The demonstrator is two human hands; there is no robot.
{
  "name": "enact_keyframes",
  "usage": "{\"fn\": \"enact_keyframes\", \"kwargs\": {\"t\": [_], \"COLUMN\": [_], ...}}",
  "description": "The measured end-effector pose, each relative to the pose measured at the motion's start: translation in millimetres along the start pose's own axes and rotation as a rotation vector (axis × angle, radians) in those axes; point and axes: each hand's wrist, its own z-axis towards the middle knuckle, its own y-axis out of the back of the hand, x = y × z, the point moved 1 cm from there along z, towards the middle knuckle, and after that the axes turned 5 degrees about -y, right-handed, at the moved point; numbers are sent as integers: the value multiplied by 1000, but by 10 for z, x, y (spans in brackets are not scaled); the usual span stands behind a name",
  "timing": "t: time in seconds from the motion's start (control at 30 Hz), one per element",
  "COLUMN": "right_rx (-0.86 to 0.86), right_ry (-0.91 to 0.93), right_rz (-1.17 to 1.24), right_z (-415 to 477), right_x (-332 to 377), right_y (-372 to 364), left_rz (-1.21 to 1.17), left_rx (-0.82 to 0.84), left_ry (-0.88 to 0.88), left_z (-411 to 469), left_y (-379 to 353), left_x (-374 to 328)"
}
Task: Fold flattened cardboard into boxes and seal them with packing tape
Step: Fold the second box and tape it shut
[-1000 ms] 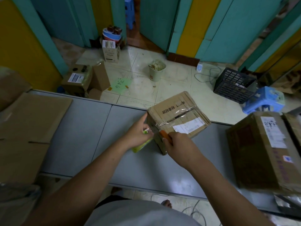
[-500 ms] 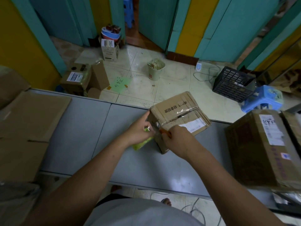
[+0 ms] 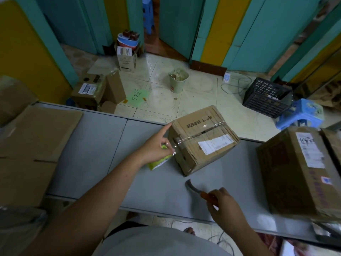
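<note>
Head view: left hand, gripping the tape roll just left of the box, should smooth the tape end flat; right hand clutches the knife in front of it.

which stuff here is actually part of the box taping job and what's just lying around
In the job: small brown cardboard box, yellow-green tape roll in left hand, orange-handled curved knife in right hand, flattened brown cardboard sheets.
Lying about: pale green floor bin, black plastic crate, blue plastic stool.
</note>
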Motion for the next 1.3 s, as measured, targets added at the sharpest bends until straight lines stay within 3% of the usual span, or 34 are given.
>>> {"fn": "enact_keyframes", "kwargs": {"t": [0.2, 0.3, 0.43, 0.57, 0.77, 1.0, 1.3], "right_rx": [-95, -104, -328, -485, -351, -408, -285], "right_ry": [-108, -71, 134, 378, 258, 269, 401], "right_rz": [-24, -39, 277, 280, 5, -34, -23], "right_z": [104, 119, 161, 594, 1281, 1278, 1235], "right_x": [-443, -372, 194, 972, 1420, 1365, 1277], "right_y": [-365, -314, 205, 689, 655, 491, 644], "left_rz": [35, 62, 68, 52, 52, 74, 184], "left_rx": [-27, -58, -84, -84, -112, -147, 110], "left_ry": [-31, -30, -26, 17, 37, 24, 98], "left_z": [-33, -27, -45, -61, -71, -74, 182], "left_y": [-17, -21, -13, 10, 33, 104, 180], "left_x": [19, 34, 86, 127, 109, 124, -11]}}
